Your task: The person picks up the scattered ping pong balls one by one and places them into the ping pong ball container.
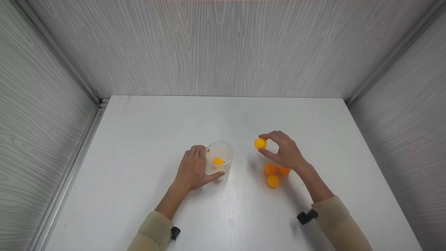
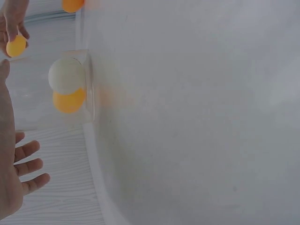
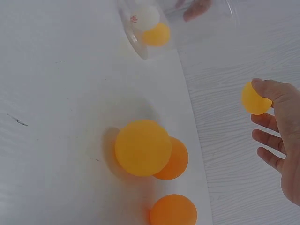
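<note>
My left hand [image 1: 193, 170] grips a clear cup [image 1: 228, 153] standing upright on the table, with the thumb on its near side and the fingers on its left. Inside the cup lie a white ping-pong ball [image 2: 65, 75] and an orange one [image 2: 69, 101]. To the right, my right hand [image 1: 287, 151] pinches a yellow-orange ping-pong ball [image 1: 260, 143] between thumb and index finger, above the tabletop and apart from the cup. Below that hand, three orange balls [image 1: 273, 181] rest close together on the table; in the right wrist view, the nearest ball [image 3: 143, 147] partly covers another.
The white tabletop [image 1: 139, 132] reaches to a grey wood-grain back panel [image 1: 223, 48]. Similar panels stand at the left [image 1: 41, 115] and right [image 1: 400, 115]. A black wrist strap [image 1: 307, 216] shows at the right sleeve.
</note>
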